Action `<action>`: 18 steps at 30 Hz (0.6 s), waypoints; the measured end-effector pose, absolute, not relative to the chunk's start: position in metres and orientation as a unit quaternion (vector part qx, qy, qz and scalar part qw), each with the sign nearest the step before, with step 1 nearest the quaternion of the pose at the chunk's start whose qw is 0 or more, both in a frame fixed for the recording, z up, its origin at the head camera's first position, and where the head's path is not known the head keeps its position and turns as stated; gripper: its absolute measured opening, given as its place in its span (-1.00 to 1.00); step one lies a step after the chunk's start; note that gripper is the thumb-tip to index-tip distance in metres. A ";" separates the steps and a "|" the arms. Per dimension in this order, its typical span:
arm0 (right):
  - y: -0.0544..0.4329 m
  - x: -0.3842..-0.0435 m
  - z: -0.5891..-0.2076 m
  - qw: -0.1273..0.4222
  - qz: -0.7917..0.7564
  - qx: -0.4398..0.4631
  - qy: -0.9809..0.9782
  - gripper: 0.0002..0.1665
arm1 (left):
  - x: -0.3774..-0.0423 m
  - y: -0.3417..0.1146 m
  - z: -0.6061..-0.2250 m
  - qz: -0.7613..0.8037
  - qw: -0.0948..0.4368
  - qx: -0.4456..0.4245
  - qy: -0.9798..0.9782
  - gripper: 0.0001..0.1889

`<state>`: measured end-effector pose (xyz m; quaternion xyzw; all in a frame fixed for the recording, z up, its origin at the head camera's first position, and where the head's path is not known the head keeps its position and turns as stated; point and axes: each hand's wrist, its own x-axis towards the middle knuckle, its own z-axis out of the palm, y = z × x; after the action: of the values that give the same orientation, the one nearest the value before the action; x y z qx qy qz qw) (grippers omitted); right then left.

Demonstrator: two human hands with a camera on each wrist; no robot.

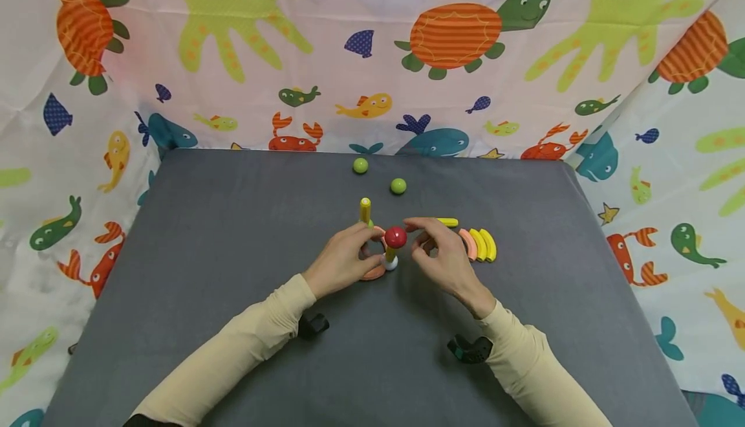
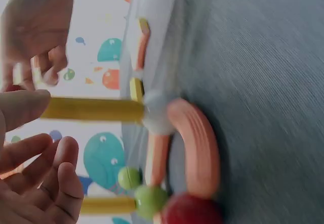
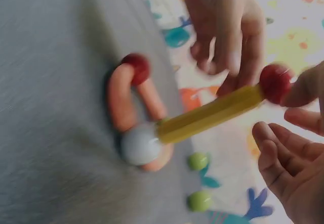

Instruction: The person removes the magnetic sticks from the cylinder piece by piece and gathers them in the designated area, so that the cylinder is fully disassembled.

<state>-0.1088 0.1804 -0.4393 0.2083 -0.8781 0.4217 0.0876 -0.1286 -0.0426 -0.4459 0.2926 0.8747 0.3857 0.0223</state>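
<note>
Standing on the white ball (image 3: 142, 143), the yellow stick (image 3: 207, 115) carries the red ball (image 1: 396, 237) on its top, directly above that white ball, and this tall, narrow stack is what could most easily fail. A fingertip brushing the red ball sideways could tip the stick off its base, because only one small contact appears to steady it. A bump might also swing the orange curve (image 2: 200, 148) that touches the white ball and pull the low ring out of shape, or knock the second upright stick (image 1: 365, 210), which rises beyond and left of the white ball on a green ball (image 2: 150, 202). Both hands flank the stack. The left hand (image 1: 345, 252), just left of the white ball, has its thumb and forefinger apart and clamps nothing; whether it touches the stick I cannot tell. The right hand (image 1: 443, 260), right of the white ball, reaches a forefinger toward the red ball with its fingers loosely bent and apart; contact there is also unclear.
</note>
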 end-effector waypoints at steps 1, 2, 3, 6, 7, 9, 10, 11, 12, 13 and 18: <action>0.180 -0.108 -0.434 0.093 0.428 0.220 -0.871 -0.49 | -0.129 -0.038 -0.445 0.399 0.020 0.297 0.867 -0.68; 0.180 -0.108 -0.430 0.095 0.429 0.232 -0.867 -0.48 | -0.130 -0.033 -0.444 0.407 0.015 0.299 0.863 -0.68; 0.179 -0.108 -0.428 0.094 0.425 0.240 -0.868 -0.48 | -0.130 -0.029 -0.444 0.413 0.013 0.298 0.860 -0.70; 0.172 -0.109 -0.427 0.091 0.401 0.254 -0.876 -0.44 | -0.131 -0.025 -0.446 0.416 0.002 0.291 0.862 -0.78; 0.170 -0.109 -0.427 0.094 0.393 0.253 -0.879 -0.44 | -0.131 -0.023 -0.447 0.415 -0.002 0.291 0.862 -0.82; 0.168 -0.109 -0.429 0.103 0.387 0.249 -0.882 -0.47 | -0.132 -0.021 -0.448 0.412 -0.013 0.293 0.862 -0.88; 0.168 -0.110 -0.429 0.109 0.388 0.249 -0.881 -0.48 | -0.132 -0.020 -0.448 0.410 -0.019 0.296 0.862 -0.90; 0.167 -0.110 -0.429 0.113 0.389 0.249 -0.880 -0.49 | -0.133 -0.019 -0.449 0.409 -0.025 0.299 0.862 -0.92; 0.167 -0.110 -0.429 0.116 0.390 0.249 -0.879 -0.50 | -0.134 -0.019 -0.449 0.406 -0.031 0.301 0.862 -0.93; 0.167 -0.110 -0.429 0.117 0.392 0.250 -0.878 -0.51 | -0.135 -0.018 -0.449 0.403 -0.037 0.303 0.862 -0.94; 0.166 -0.110 -0.423 0.122 0.398 0.245 -0.876 -0.55 | -0.137 -0.017 -0.448 0.389 -0.055 0.312 0.865 -0.96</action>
<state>-0.1102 0.1659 -0.4232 0.2446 -0.8757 0.3979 0.1223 -0.1366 -0.0173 -0.4484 0.3119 0.8650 0.3892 -0.0551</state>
